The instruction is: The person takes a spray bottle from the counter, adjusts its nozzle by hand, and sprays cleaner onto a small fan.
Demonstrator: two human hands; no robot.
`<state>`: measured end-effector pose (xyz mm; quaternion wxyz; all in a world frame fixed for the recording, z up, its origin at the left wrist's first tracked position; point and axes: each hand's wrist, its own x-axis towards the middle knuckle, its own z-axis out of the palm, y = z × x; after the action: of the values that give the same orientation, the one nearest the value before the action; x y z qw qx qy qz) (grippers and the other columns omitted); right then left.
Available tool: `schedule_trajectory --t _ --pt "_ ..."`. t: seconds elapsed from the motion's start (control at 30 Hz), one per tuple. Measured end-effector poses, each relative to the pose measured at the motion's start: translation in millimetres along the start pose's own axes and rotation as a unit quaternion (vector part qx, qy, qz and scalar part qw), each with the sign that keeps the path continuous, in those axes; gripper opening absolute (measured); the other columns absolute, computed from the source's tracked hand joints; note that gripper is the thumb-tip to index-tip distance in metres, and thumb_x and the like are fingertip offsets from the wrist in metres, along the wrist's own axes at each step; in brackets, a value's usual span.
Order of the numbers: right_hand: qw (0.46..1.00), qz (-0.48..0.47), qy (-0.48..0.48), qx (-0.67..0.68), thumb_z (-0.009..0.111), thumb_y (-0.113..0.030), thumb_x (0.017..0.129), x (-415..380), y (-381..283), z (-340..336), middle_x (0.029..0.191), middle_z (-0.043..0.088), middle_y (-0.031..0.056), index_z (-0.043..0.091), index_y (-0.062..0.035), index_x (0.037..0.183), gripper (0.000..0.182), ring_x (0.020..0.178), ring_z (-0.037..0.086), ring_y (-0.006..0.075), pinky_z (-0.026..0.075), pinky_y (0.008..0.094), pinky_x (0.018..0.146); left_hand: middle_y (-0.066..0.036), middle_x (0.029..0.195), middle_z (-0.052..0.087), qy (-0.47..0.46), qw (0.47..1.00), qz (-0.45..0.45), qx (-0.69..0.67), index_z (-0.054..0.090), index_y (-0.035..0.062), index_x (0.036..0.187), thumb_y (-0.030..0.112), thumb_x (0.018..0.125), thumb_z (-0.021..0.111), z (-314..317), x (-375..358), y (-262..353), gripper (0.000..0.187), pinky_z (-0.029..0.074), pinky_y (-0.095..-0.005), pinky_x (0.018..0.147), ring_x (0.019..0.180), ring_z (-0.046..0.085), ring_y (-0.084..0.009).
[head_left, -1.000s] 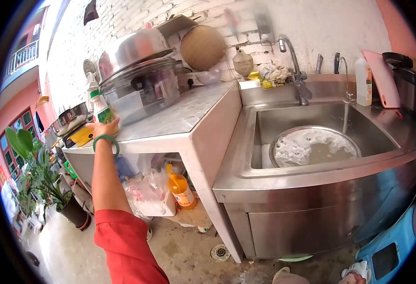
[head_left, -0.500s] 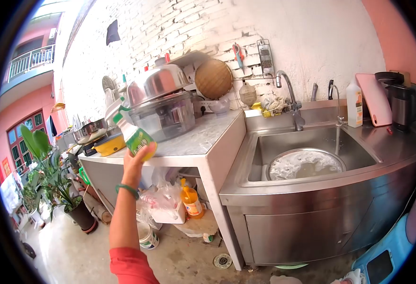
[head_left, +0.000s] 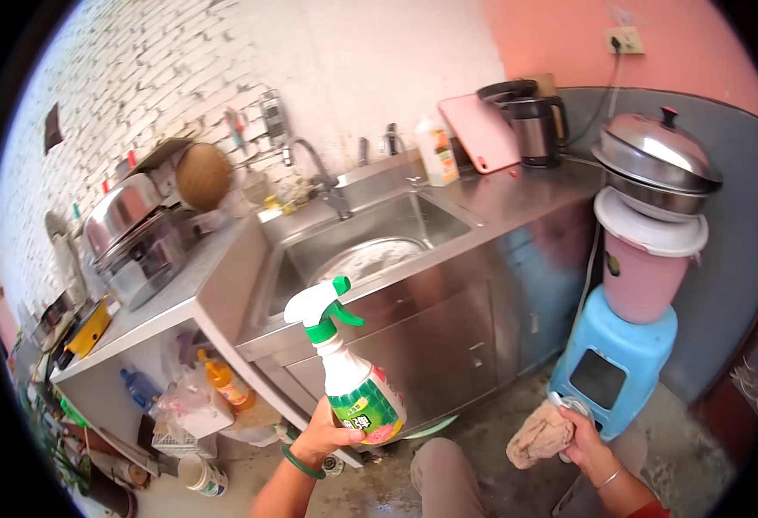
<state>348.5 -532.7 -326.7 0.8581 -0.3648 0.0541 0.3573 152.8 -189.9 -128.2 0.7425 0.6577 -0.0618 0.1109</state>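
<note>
left hand grasping a spray bottle upright before the steel sink; right hand clutching a crumpled cloth beside a blue stool.

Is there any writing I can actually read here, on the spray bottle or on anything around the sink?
None can be read.
Spray bottle in the left hand: green label with light characters, too blurred to read.
White bottle behind the sink: orange label, too small to read.
Orange bottle under the counter: label too blurred.
The cloth in the right hand carries no print that shows.
</note>
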Motion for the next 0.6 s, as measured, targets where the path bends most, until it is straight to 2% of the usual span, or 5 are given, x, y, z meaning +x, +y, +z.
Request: schedule_trajectory --t 0.37,0.43,0.5,0.53,0.6 --pt "0.977 -0.209 -0.053 0.002 0.057 -0.015 0.091 -88 -79 27 0.106 0.063 0.0096 0.057 -0.0008 0.11 0.023 0.099 0.062 0.0191 0.049 0.0337 0.089 -0.023 0.122 0.054 -0.39 0.89 -0.092 -0.216 0.039 -0.0059 0.133 0.026 0.053 0.083 164 88 -103 0.097 0.042 -0.0496 0.098 0.115 0.053 -0.0397" --pt "0.975 -0.218 -0.038 -0.016 0.055 -0.021 0.094 -86 -65 41 0.09 0.064 0.0058 0.057 -0.0022 0.113 0.026 0.079 0.063 0.0147 0.052 0.0286 0.071 -0.023 0.124 0.053 -0.449 0.852 -0.122 -0.24 0.038 -0.0043 0.134 0.024 0.051 0.081 191 96 -112 0.098 0.04 -0.0459 0.1 0.117 0.051 -0.0364" --pt "0.975 -0.126 -0.178 -0.035 0.052 -0.027 0.097 -93 -58 36 0.069 0.057 0.0012 0.056 -0.0032 0.115 0.031 0.055 0.054 0.0097 0.043 0.0239 0.048 -0.023 0.124 0.053 -0.429 0.859 -0.131 -0.245 0.038 -0.0042 0.134 0.026 0.051 0.08 209 93 -131 0.097 0.041 -0.0437 0.099 0.117 0.052 -0.036" --pt "0.982 -0.135 -0.123 -0.055 0.05 -0.03 0.098 -103 -61 44 0.058 0.048 -0.0018 0.055 -0.0039 0.116 0.032 0.043 0.042 0.007 0.03 0.0227 0.037 -0.023 0.124 0.053 -0.445 0.856 -0.118 -0.234 0.038 -0.0045 0.133 0.026 0.051 0.08 212 96 -135 0.097 0.041 -0.043 0.098 0.116 0.053 -0.0354" --pt "0.982 -0.134 -0.123 -0.042 0.049 -0.03 0.098 -101 -60 33 0.059 0.049 -0.001 0.055 -0.0033 0.116 0.032 0.044 0.044 0.0076 0.033 0.0227 0.039 -0.023 0.123 0.054 -0.464 0.85 -0.11 -0.225 0.038 -0.0049 0.133 0.026 0.051 0.08 216 100 -141 0.097 0.041 -0.0424 0.098 0.115 0.053 -0.0347"
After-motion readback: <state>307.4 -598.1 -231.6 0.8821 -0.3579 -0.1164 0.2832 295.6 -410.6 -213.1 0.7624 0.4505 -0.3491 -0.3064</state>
